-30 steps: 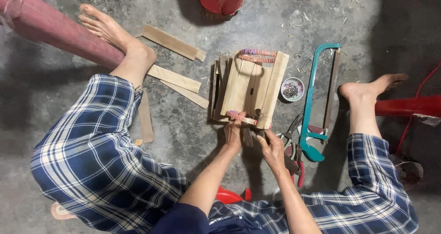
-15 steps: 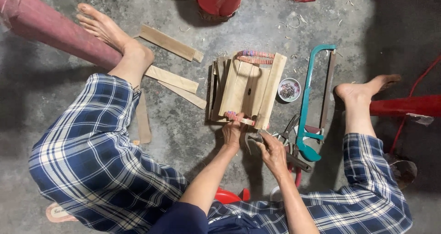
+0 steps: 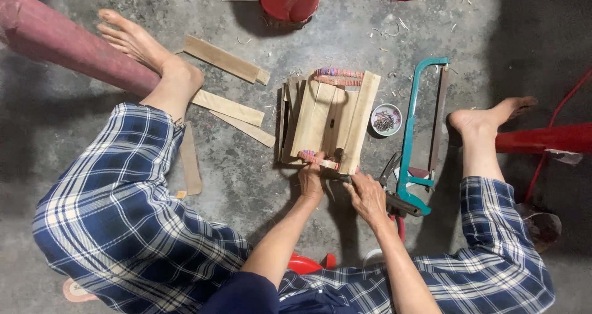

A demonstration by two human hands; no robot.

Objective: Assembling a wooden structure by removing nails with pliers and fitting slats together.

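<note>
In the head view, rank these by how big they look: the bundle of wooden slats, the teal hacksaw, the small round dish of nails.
1. Bundle of wooden slats, the widest patch.
2. Teal hacksaw, about as long but mostly open frame, so close to the bundle.
3. Small round dish of nails, clearly smallest.

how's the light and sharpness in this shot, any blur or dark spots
Head view: soft, even light on the concrete floor, no glare; the right side falls into deep shadow; the wooden frame, left hand and right hand are sharp; wide-angle lens bends the edges.
</note>
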